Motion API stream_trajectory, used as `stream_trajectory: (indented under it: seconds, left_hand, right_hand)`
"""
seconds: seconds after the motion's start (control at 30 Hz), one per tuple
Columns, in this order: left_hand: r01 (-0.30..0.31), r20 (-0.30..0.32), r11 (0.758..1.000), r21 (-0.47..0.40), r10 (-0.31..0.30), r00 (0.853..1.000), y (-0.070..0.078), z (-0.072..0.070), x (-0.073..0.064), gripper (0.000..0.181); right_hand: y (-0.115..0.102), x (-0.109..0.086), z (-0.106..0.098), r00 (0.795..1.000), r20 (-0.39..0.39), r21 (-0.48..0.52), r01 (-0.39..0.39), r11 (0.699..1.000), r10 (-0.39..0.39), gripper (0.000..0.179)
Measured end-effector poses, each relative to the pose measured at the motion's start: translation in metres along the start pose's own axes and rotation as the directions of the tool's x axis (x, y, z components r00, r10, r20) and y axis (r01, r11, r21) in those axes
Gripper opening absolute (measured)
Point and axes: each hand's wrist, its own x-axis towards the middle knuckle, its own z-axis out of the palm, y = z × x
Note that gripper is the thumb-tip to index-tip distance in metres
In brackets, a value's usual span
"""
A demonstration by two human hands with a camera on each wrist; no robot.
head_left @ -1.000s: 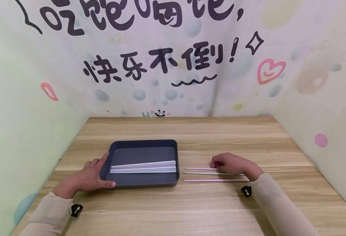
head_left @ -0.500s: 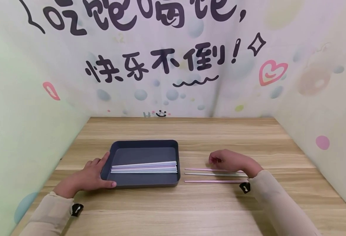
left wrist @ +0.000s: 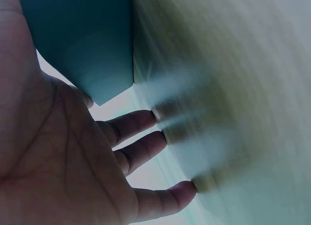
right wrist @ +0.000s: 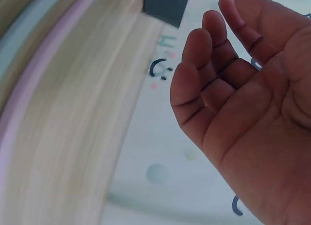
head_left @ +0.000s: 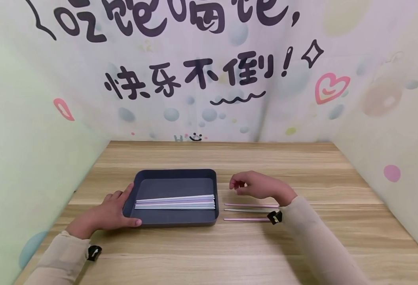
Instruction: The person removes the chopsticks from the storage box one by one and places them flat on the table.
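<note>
A dark grey rectangular tray (head_left: 175,218) holds a bundle of pale, multicoloured chopsticks (head_left: 175,202) lying lengthwise. My left hand (head_left: 107,211) rests at the tray's left end, thumb along the near side and index finger at the left rim. Its other fingers are straight, with tips at the tabletop in the left wrist view. Right of the tray lie two pink chopsticks, the near one (head_left: 246,219) and the far one (head_left: 246,205), with a pale green chopstick (head_left: 246,210) between. Above them hovers my right hand (head_left: 260,186), fingers loosely bent and holding nothing; its sleeve hides their right ends.
The wood-grain table (head_left: 180,253) is closed in by pale walls at the left and right. A printed backdrop (head_left: 194,87) with black writing hangs along its far edge. Each wrist carries a small black device (head_left: 94,253).
My right hand has lifted from the chopsticks and moved left and away, towards the tray's right side. The left hand keeps its place at the tray; the chopsticks have not moved.
</note>
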Motion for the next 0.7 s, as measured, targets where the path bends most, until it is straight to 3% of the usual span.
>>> stream_trajectory:
  seconds: [0.7]
  left_hand:
    - [-0.002,-0.002,1.0,-0.009,0.002,1.0,-0.001,-0.001,0.0,0.125]
  right_hand:
    - [-0.068,0.094,0.009,0.995,-0.041,0.025,0.087,0.996,-0.086,0.007]
